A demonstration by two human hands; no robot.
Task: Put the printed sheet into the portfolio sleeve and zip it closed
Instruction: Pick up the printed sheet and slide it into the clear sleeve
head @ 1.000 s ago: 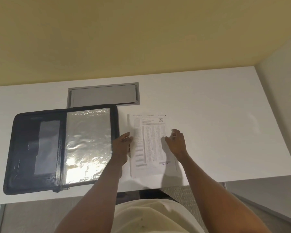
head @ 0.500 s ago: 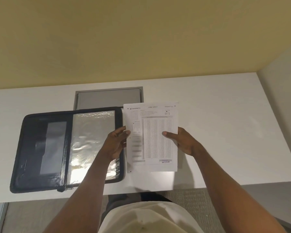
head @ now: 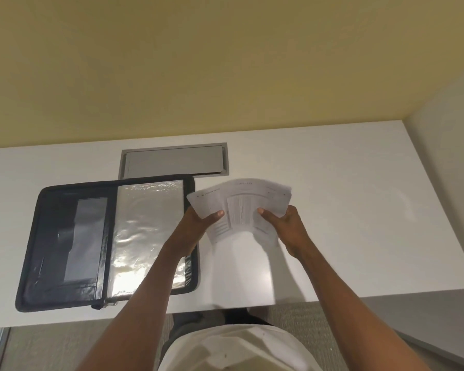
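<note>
The printed sheet (head: 240,207) is held above the white desk, bowed so its top edge curves away from me. My left hand (head: 198,223) grips its left edge with the thumb on top. My right hand (head: 284,223) grips its right edge the same way. The black zip portfolio (head: 65,247) lies open flat on the desk to the left. Its shiny clear sleeve (head: 145,231) fills the right half, just left of my left hand. My left forearm crosses the sleeve's lower right corner. The zipper pull (head: 105,305) hangs at the portfolio's near edge.
A grey cable hatch (head: 174,163) is set into the white desk (head: 359,210) behind the portfolio. A yellow wall stands behind the desk and a pale partition closes the right side. The desk's near edge runs just in front of my body.
Both hands lifted the sheet off the desk, then tilted it away and bent it into an arc. It now sits slightly further right of the portfolio.
</note>
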